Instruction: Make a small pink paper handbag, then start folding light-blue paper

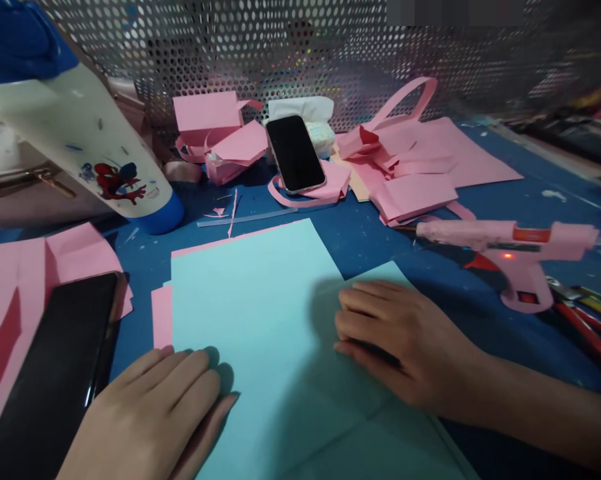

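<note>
A light blue paper sheet (260, 300) lies in front of me on the blue table (380, 233), over a pink sheet whose edges show at its left and top. My left hand (155, 413) rests flat on the blue sheet's lower left part, fingers together and stretched out, holding nothing. My right hand (400, 340) lies on the sheet's right side, palm down with the fingers curled loosely inward; nothing is visible in it.
A black phone (50, 380) lies at the left on pink paper. Another phone (295, 153) leans at the back among pink paper scraps (405, 167). A pink glue gun (510, 253) and red-handled pliers (590, 327) sit at the right. A white and blue bottle (90, 147) stands at the back left. Perforated metal wall behind.
</note>
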`<state>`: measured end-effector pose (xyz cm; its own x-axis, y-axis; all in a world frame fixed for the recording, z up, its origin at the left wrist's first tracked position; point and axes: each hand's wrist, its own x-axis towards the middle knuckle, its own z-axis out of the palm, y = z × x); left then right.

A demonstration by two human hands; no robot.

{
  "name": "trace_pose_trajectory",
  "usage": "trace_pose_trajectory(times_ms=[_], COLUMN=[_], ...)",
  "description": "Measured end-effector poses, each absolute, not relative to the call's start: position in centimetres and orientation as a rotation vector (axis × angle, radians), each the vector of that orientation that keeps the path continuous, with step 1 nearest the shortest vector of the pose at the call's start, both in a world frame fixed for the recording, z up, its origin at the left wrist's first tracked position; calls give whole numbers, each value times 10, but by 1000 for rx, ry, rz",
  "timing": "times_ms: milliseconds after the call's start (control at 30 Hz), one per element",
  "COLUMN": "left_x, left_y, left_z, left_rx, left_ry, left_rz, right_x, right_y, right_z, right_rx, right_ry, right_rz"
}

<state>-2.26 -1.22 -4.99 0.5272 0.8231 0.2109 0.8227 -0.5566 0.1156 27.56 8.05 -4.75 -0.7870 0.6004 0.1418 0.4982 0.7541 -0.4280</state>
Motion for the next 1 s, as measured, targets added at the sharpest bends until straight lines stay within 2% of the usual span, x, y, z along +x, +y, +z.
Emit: trace_pose_trajectory(times_ms=[167, 400, 667, 1000], left_x=[-23, -21, -21, -18], left_y=[-12, -11, -11, -9], left_z=[-50, -55, -42, -40], left_rx=[2759, 2767, 2874, 2929], left_ry=[1476, 1443, 1387, 1395], left_rz=[375, 549, 388, 414], right_x=[275, 276, 276, 277], right_y=[81, 82, 82, 83], right_z=[-46, -47, -49, -50], right_rx=[-862, -840, -815, -817], right_ry=[-2703, -2710, -2714, -2733], right_rz=[511, 473, 433, 411])
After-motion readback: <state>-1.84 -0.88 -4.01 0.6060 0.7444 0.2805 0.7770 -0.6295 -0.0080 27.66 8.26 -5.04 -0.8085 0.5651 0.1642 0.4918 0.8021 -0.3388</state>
